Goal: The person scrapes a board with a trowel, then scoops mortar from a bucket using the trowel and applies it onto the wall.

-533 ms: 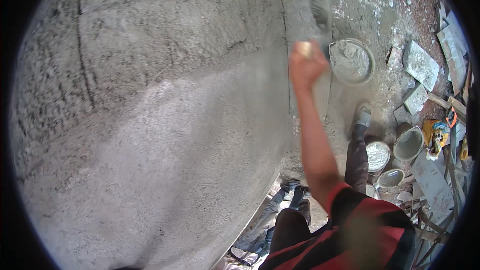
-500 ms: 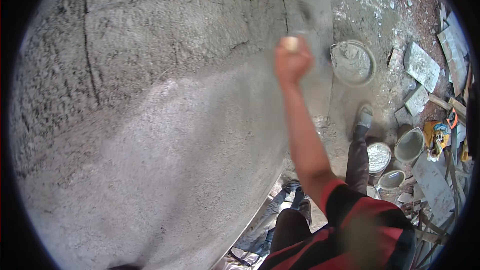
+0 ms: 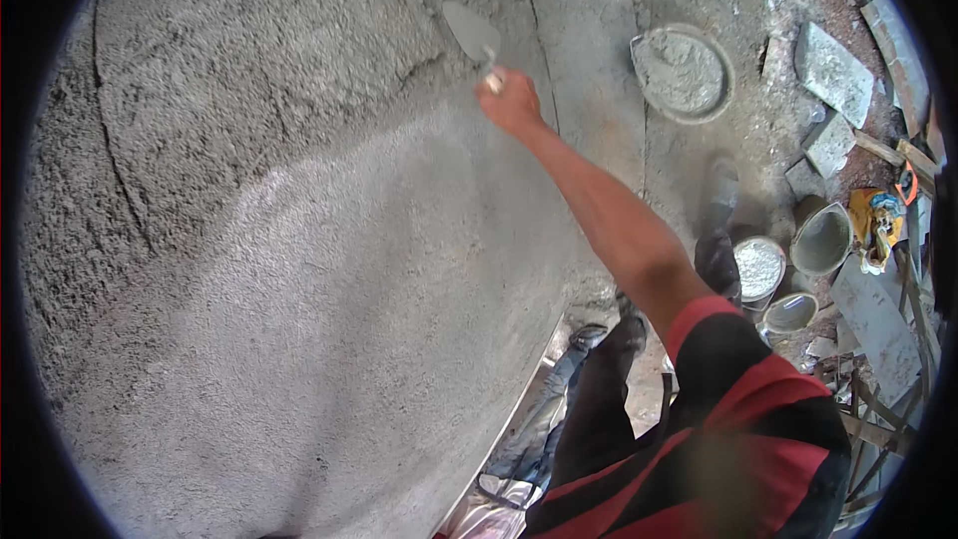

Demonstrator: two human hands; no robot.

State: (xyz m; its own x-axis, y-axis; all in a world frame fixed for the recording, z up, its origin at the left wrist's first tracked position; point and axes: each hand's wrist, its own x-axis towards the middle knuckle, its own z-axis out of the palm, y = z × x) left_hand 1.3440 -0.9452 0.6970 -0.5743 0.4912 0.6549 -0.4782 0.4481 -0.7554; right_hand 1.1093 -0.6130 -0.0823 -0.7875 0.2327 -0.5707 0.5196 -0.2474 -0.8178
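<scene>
- The trowel (image 3: pixel 472 32) sits just above and to the left of my right hand (image 3: pixel 511 100), its pointed grey blade laid flat against the rough plastered wall (image 3: pixel 299 269).
- My right arm reaches far forward and up from the red-and-black sleeve (image 3: pixel 738 379), nearly straight, with the forearm running diagonally toward the wall.
- The hand is closed in a fist around the trowel's pale handle (image 3: pixel 493 80); the blade touches the wall where the coarser, darker render meets the smoother, lighter patch below.
- My left hand does not show anywhere in the head view.
- On the ground to the right, well apart from the hand, lies a round pan of grey mortar (image 3: pixel 683 72), with several small buckets (image 3: pixel 758 268) nearer my feet.
</scene>
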